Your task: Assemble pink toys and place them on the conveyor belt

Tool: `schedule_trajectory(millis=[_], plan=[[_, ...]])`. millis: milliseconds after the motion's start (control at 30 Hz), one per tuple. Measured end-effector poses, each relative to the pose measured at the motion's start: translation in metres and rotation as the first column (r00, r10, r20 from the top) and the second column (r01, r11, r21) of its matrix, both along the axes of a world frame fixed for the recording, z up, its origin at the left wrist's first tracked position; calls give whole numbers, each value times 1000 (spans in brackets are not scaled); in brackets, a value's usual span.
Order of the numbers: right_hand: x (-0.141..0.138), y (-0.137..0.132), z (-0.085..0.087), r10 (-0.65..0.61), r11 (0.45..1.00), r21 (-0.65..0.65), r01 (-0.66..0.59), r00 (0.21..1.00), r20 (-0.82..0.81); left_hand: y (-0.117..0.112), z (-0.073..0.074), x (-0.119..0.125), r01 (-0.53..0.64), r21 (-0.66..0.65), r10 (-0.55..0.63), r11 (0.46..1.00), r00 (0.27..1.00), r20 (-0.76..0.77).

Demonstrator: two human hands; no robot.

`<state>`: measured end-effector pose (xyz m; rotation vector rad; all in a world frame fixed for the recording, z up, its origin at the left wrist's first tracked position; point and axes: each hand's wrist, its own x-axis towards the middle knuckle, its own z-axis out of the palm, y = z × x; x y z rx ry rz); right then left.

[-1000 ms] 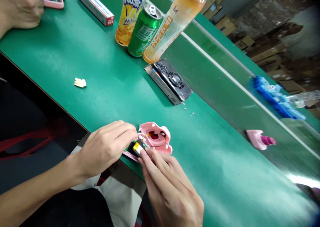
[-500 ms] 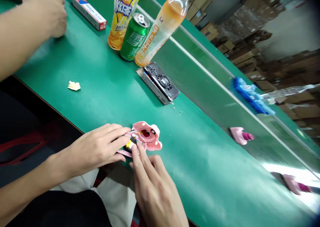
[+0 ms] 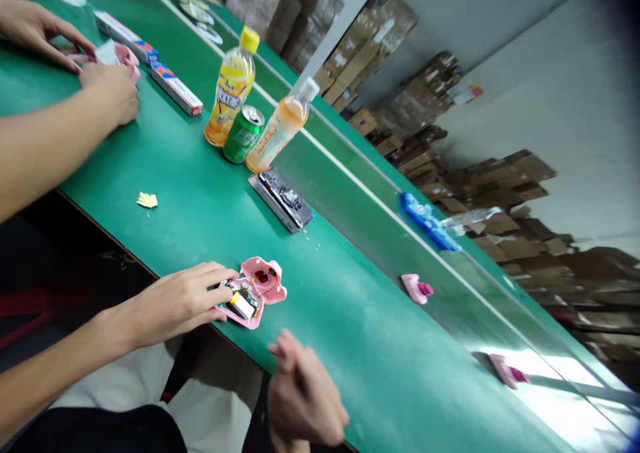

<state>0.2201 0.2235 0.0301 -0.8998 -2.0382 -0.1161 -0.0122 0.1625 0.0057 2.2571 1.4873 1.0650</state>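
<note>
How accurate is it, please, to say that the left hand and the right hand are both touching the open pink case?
Not quite: the head view shows the right hand apart from the open pink case; the left hand does touch it.

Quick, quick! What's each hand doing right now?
Left hand: holding the open pink case by its edge.
Right hand: off the case, blurred; can't tell if open, closed or holding anything.

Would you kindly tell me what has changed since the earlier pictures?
The right hand has come off the white block in the open pink case and moved back, toward the person and rightward. The left hand still has fingers on the case; the green can and paper scrap stayed put.
</note>
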Motion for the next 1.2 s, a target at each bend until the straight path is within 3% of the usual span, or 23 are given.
schedule_trajectory(millis=[33, 67, 100, 133, 167, 233, 267, 367, 433, 500, 567, 667, 767, 833, 900, 1000, 1067, 1133, 1200], plan=[[-4, 17, 14, -95, 987, -127, 95, 995, 10, 0, 1, 0, -8, -15, 8, 1000, 1000, 4], [-12, 38, 30, -156, 925, -326, 193, 978, 138, 0, 1, 0, -15, -21, 15, 1000, 1000, 0], [-24, 61, 47, -28, 796, -554, 243, 929, 368, 0, 3, 0, -19, -22, 19, 1000, 1000, -10], [-39, 84, 62, 196, 629, -702, 334, 806, 559, 0, 4, 0, -20, -19, 20, 1000, 1000, -23], [-55, 104, 75, 441, 496, -745, 446, 610, 659, 0, 6, 0, -19, -20, 19, 1000, 999, -36], [-87, 134, 90, 607, 407, -745, 528, 453, 653, 0, 8, 1, -24, -23, 23, 999, 998, -55], [-100, 142, 93, 646, 394, -731, 557, 397, 652, -1, 10, 2, -31, -28, 29, 999, 998, -62], [-121, 141, 95, 669, 413, -702, 580, 330, 666, -2, 10, 3, -57, -54, 55, 997, 997, -46], [-119, 131, 101, 666, 440, -713, 546, 334, 667, -4, 10, 3, -40, -77, 45, 996, 997, 62], [-108, 119, 113, 660, 470, -771, 429, 409, 630, -4, 9, 3, -39, -99, 65, 994, 960, 272], [-91, 108, 129, 665, 497, -845, 199, 538, 518, -3, 9, 5, -66, -100, 109, 993, 842, 528], [-68, 91, 148, 681, 517, -843, -152, 670, 296, 4, 13, 12, -54, -64, 84, 996, 578, 812], [-54, 78, 158, 683, 507, -821, -261, 703, 198, 13, 23, 24, -13, -40, 42, 999, 392, 919], [-50, 75, 162, 676, 502, -819, -278, 717, 171, 18, 31, 31, -11, -43, 44, 999, 320, 946], [-50, 74, 165, 649, 519, -812, -266, 741, 172, 21, 39, 36, -52, -46, 61, 998, 345, 937], [-57, 76, 165, 604, 539, -818, -201, 769, 210, 20, 45, 41, -169, -19, 111, 985, 559, 822], [-63, 76, 162, 562, 529, -842, -105, 787, 255, 17, 46, 46, -181, 15, 113, 983, 674, 730], [-69, 75, 157, 512, 500, -866, 16, 801, 311, 14, 44, 52, -154, 4, 105, 988, 690, 716], [-70, 75, 152, 516, 444, -895, 51, 802, 301, 13, 42, 57, -118, -81, 136, 990, 586, 799]])
